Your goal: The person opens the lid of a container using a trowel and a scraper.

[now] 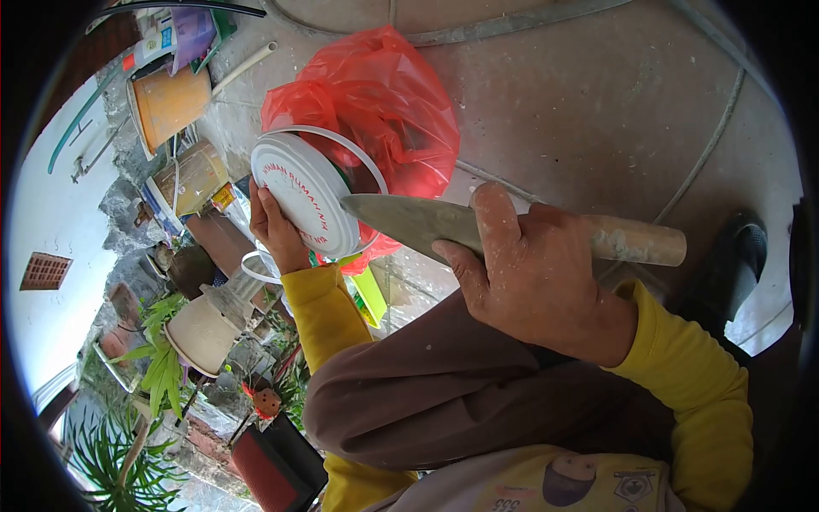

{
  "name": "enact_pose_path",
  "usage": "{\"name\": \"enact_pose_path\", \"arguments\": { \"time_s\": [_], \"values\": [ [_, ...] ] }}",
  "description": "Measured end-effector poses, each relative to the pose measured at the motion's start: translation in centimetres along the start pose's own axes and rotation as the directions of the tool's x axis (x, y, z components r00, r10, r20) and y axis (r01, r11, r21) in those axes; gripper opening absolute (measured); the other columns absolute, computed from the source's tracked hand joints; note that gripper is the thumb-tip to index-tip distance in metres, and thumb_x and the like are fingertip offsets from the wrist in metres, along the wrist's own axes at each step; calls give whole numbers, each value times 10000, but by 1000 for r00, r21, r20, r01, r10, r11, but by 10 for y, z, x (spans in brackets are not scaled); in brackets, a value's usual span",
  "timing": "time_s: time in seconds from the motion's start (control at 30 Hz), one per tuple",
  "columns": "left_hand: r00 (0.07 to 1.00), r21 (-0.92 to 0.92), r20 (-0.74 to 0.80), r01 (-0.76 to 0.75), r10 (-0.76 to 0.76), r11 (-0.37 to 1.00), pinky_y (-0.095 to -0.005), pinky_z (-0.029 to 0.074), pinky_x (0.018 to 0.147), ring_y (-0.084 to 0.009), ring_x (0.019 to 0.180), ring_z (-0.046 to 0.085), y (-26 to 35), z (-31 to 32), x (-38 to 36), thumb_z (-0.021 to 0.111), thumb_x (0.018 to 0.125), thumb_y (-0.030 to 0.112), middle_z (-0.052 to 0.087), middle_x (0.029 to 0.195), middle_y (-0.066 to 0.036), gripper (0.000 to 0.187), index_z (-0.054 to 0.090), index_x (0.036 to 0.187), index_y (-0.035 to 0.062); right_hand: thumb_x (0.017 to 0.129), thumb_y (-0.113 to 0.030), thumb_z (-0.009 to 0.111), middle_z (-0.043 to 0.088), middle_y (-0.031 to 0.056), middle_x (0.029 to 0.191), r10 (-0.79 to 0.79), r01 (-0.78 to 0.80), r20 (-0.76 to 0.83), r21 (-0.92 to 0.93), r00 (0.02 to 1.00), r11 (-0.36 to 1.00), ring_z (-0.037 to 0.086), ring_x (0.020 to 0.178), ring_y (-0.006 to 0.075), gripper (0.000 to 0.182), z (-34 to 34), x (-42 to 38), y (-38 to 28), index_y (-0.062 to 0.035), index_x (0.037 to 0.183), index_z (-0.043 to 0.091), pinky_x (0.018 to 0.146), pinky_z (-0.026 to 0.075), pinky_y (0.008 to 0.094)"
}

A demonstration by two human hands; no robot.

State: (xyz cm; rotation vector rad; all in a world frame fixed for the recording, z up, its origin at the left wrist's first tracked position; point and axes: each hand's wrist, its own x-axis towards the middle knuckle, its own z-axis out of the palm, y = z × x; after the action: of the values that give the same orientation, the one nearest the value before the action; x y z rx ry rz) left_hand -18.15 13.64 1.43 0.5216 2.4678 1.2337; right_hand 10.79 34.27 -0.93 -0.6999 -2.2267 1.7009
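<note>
A white plastic bucket (300,186) with red lettering on its round lid faces me, tipped on its side in this view, its white handle swung over the far edge. My left hand (275,232) grips it at the lid's rim, fingers curled over the edge. In my right hand (537,273) is a pointed trowel (418,222), its grey blade forward and its worn wooden handle sticking out behind the fist. The thumb and a finger press on the blade. The trowel tip is right at the lid's rim. Pale smears mark my right hand.
A red plastic bag (375,102) lies behind the bucket on the dusty tiled floor (580,111). A grey hose (520,26) crosses the top. Pots such as an orange one (175,102), plants (158,350) and rubble crowd the left. A bright green object (368,294) sits below the bucket.
</note>
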Motion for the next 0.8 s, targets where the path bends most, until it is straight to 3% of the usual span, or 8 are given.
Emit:
{"name": "enact_pose_path", "arguments": {
  "time_s": [0.13, 0.23, 0.43, 0.53, 0.63, 0.73, 0.8],
  "values": [
    [1000, 6, 11, 12, -12, 1000, -360, 582, 915, -224, 1058, 687, -2, -3, 3, 441, 1074, 273, 665, 1232, -137, 441, 493, 1422, 7, 811, -308, 799, 574, 216, 623, 146, -154, 61, 178, 987, 972, 606, 571, 445, 538, 10, 13, 25, 67, 1049, 497, 552, 483, 487],
    [999, 2, 13, -40, 40, 999, -360, 582, 909, -220, 1045, 690, -10, -7, 5, 454, 1070, 288, 670, 1222, -135, 445, 508, 1409, 5, 822, -337, 794, 594, 231, 679, 165, -185, 91, 300, 982, 936, 604, 603, 458, 565, 23, 14, 43, 86, 1053, 500, 587, 486, 485],
    [1000, 58, 1, -30, 30, 998, -359, 584, 895, -220, 1028, 693, -4, -3, 3, 456, 1069, 303, 667, 1223, -146, 460, 509, 1404, -7, 826, -354, 796, 578, 204, 691, 18, -16, -12, 125, 1000, 992, 595, 561, 405, 611, 30, 11, 55, 80, 1123, 485, 557, 478, 461],
    [997, 0, -42, -61, 61, 998, -331, 606, 806, -205, 933, 715, -5, 1, 3, 475, 1059, 268, 705, 1123, -151, 437, 528, 1364, -40, 828, -350, 793, 554, 178, 657, -99, 100, -45, 35, 994, 994, 583, 530, 384, 623, 26, 5, 53, 77, 1147, 470, 533, 475, 446],
    [992, 65, -90, -78, 84, 995, -309, 593, 800, -182, 924, 706, -12, -4, 4, 480, 1059, 274, 704, 1123, -144, 450, 524, 1374, -43, 834, -343, 787, 545, 167, 646, -181, 184, -81, 29, 980, 983, 584, 516, 380, 626, 29, -5, 50, 85, 1155, 463, 521, 474, 447],
    [991, 95, -106, -77, 87, 992, -285, 579, 803, -159, 928, 694, -20, -9, 6, 483, 1059, 283, 700, 1134, -135, 458, 529, 1376, -44, 841, -326, 777, 551, 180, 630, 14, -15, 19, 42, 1000, 999, 593, 517, 393, 605, 19, -4, 37, 88, 1155, 466, 525, 480, 461],
    [986, 90, -134, -84, 95, 992, -280, 573, 813, -152, 940, 689, -24, -12, 5, 489, 1059, 279, 697, 1143, -130, 452, 537, 1371, -44, 841, -321, 772, 563, 189, 620, 61, -66, 82, 57, 995, 996, 609, 537, 402, 600, 3, 9, 27, 88, 1160, 471, 534, 487, 467]
  ]
}}
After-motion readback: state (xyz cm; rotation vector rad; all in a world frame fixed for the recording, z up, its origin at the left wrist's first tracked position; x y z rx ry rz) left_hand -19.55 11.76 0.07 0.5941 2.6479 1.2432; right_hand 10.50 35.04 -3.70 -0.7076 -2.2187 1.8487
